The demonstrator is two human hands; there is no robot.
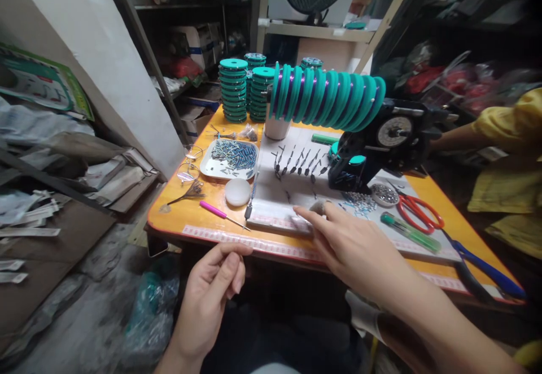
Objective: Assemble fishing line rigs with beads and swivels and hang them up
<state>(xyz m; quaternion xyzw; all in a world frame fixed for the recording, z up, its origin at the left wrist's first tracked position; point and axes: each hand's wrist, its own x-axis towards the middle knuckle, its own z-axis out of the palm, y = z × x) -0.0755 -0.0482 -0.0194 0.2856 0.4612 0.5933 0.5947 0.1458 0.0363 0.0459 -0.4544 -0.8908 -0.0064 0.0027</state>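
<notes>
My right hand [351, 244] reaches over the front edge of the orange table [195, 221], fingers stretched out, fingertips on the white board [279, 204] near a small roll of tape [317, 207]. My left hand [214, 289] hangs below the table edge with thumb and forefinger pinched together; I cannot make out what lies between them. A row of teal spools [326, 94] sits on the shaft of a black winding machine [381, 142]. Several small dark hooks [298, 162] lie in a row on the board.
Stacked teal spools [232, 88] stand at the back. A metal tray of small parts [231, 156], a white lid [237, 191], a pink tool [214, 210], red scissors [417, 210], a green pen [410, 233] and blue pliers [486, 269] lie around. Another person's yellow sleeve [508, 131] is at right.
</notes>
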